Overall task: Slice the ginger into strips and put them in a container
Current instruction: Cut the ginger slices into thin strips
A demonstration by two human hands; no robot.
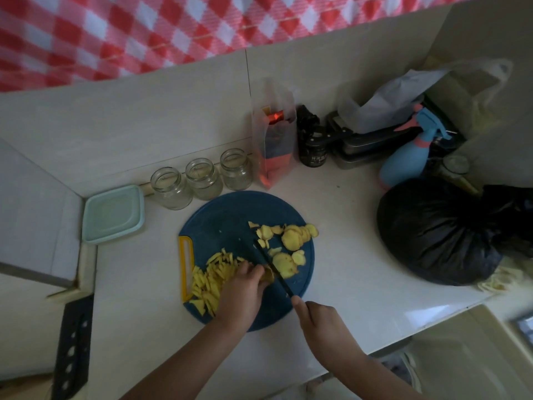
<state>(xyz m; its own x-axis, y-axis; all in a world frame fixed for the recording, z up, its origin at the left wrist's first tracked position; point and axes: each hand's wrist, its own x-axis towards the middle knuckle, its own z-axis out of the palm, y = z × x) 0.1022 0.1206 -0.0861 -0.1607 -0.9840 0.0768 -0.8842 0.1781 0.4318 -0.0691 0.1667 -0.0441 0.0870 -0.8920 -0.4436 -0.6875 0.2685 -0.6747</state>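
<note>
Step in hand, by judgement: cutting sliced ginger into strips on the cutting board, which lies near the front edge of the counter. The right hand grips the handle of the knife, with the blade running away from the person toward the middle of the board. The left hand presses down with curled fingers on a small piece of ginger, which touches the left side of the blade. To do this well, keep the left fingertips tucked back so that the knuckles, not the tips, face the blade. Hold the piece flat so it cannot rock, advance the blade in narrow, even steps, and draw the left hand back as the piece shortens. The main risk is a cut fingertip, since the piece is small and the fingers are just beside the edge. The finished strips are heaped by the left edge of the board, beside its yellow handle and partly under the left hand. The uncut slices lie on the right half of the board, right of the blade and apart from both hands. The container, lid on, stands at the rear left corner of the counter, well apart from the hands. The transfer of strips is judged not yet begun.
</note>
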